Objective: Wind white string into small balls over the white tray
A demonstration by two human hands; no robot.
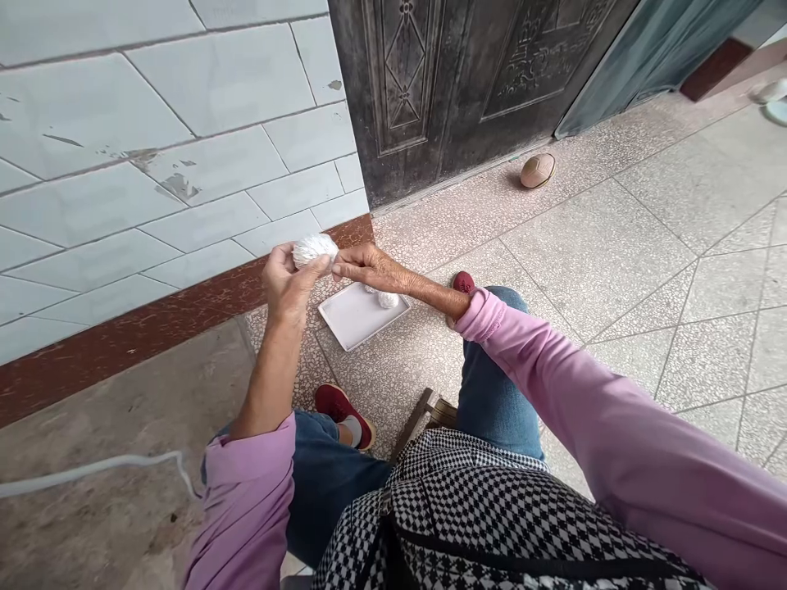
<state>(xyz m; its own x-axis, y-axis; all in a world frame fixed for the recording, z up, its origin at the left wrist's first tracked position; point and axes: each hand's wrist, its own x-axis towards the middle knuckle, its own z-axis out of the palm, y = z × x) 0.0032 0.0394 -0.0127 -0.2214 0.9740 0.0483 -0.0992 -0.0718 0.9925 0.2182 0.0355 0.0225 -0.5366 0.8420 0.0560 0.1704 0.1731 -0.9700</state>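
My left hand (288, 283) is raised and holds a ball of white thread (315, 251) against its fingers and thumb. My right hand (369, 266) reaches across from the other side, its fingertips pinched together at the right edge of the ball. Below both hands, a white rectangular tray (348, 315) lies on the floor. A small white ball (388, 300) rests on it, and a little more white shows partly hidden beneath my right wrist.
I sit with a black-and-white checked bag (467, 516) on my lap. Ahead stand a dark embossed door (455, 82) and a tiled wall (166, 164). A tan ball (538, 170) lies by the door, and a white cord (104, 469) crosses the concrete at lower left.
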